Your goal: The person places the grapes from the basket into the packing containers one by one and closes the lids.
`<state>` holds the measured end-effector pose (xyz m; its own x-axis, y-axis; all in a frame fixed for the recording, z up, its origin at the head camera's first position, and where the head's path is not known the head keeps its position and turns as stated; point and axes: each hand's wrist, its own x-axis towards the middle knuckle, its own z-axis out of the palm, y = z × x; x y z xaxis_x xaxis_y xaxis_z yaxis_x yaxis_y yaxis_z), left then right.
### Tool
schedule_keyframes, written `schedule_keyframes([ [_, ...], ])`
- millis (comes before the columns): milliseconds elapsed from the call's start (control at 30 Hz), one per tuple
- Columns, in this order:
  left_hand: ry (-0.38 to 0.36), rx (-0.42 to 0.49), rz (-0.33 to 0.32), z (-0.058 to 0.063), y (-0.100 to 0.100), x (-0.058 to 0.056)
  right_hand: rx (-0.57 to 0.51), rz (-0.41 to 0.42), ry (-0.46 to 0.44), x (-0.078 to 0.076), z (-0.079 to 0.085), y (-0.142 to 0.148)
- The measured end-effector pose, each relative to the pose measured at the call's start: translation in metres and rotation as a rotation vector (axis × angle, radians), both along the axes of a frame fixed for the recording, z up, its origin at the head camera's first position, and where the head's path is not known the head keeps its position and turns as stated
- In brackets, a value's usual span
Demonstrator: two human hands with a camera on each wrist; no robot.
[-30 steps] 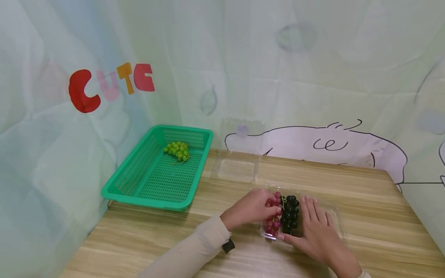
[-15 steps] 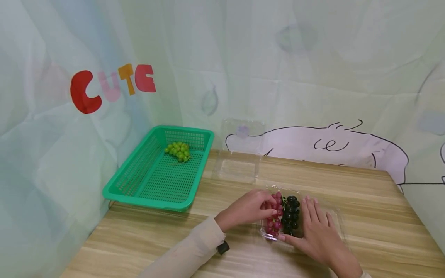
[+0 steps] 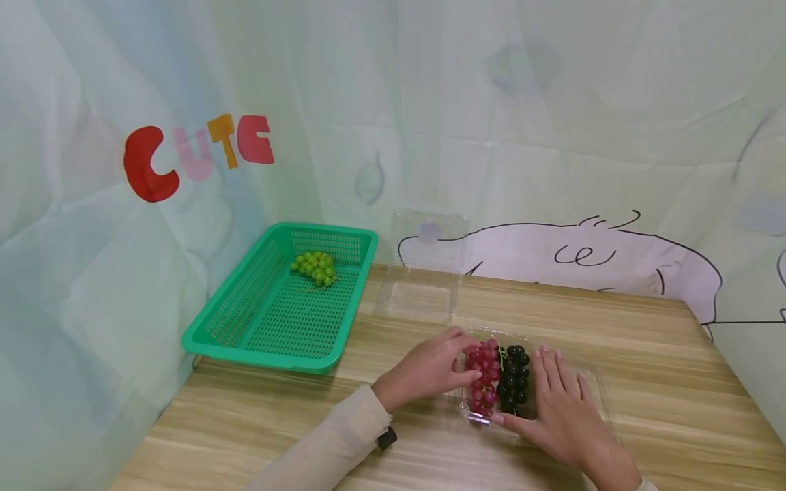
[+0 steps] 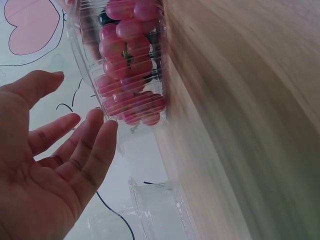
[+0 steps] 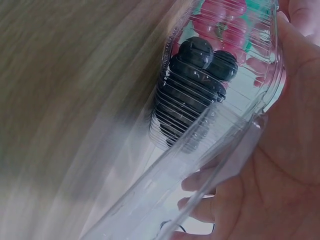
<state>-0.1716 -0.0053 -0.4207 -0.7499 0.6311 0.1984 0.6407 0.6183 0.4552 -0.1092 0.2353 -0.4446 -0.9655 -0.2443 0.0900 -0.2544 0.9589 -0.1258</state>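
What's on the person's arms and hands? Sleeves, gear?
Left hand and right hand: bare, no gloves. Left sleeve: long, beige, a small black piece near its end, too small to identify. Right sleeve: only a pale edge shows.

I'd call this a cloth-screened nook, almost a booth: pale, creased fabric [image 3: 442,88] hangs close behind a wood-grain worktop [image 3: 645,361] and along its left, the two sides meeting in a corner. Bright letters [image 3: 196,170] spelling CUTE and a black-outlined cartoon drawing [image 3: 522,249] give it a playful look. Whether it stands in a home or a studio, I can't tell.
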Motion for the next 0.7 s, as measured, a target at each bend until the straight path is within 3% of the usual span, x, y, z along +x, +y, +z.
schedule_keyframes([
  [700, -0.002, -0.061, 0.053, -0.0069, -0.0093, 0.0007, 0.0, 0.003, -0.002, 0.0009, 0.0012, 0.0009],
])
